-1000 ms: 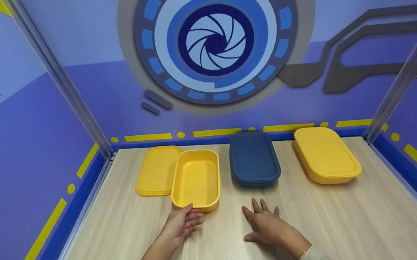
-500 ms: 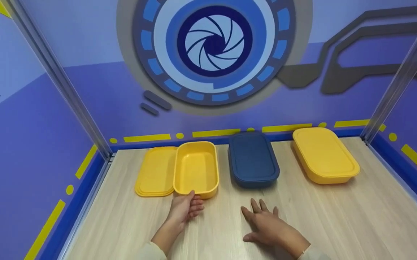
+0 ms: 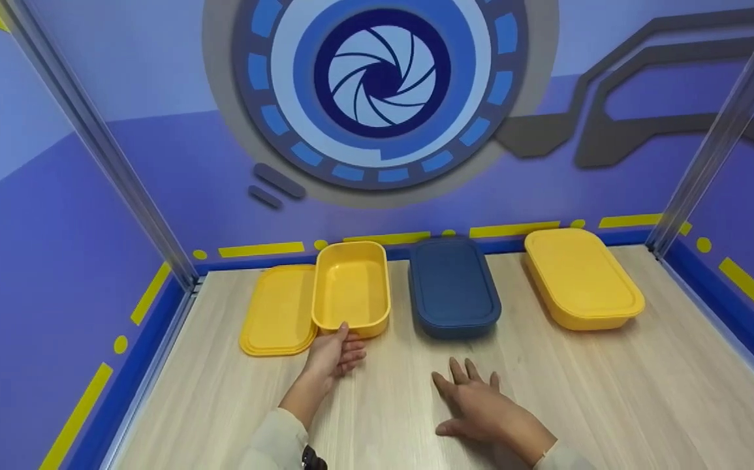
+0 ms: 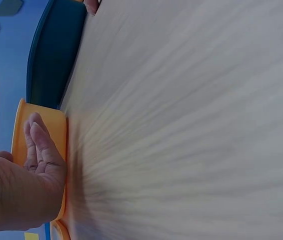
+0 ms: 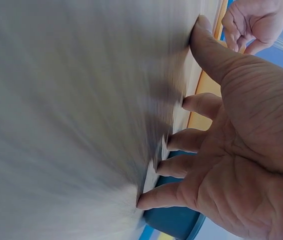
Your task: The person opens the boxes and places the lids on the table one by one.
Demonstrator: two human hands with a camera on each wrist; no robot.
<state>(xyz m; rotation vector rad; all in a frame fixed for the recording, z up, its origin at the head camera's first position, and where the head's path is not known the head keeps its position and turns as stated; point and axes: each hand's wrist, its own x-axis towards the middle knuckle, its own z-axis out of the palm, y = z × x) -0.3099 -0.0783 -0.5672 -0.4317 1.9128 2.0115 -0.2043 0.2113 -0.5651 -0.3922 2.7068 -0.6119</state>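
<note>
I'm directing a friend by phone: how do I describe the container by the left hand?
On the wood-grain table, look along the row near the patterned wall. The yellow container sits between a flat yellow lid and the dark blue container, with the left hand at its near end. Of the three containers, only it stands open.

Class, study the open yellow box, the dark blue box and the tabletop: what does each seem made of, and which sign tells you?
Open yellow box: probably moulded plastic with a slight sheen; it looks smooth inside, with a faint highlight.
Dark blue box: likely plastic too, but matte, since its top shows little shine.
Tabletop: pale wood or wood-look laminate; grain streaks show, but cannot settle which.
</note>
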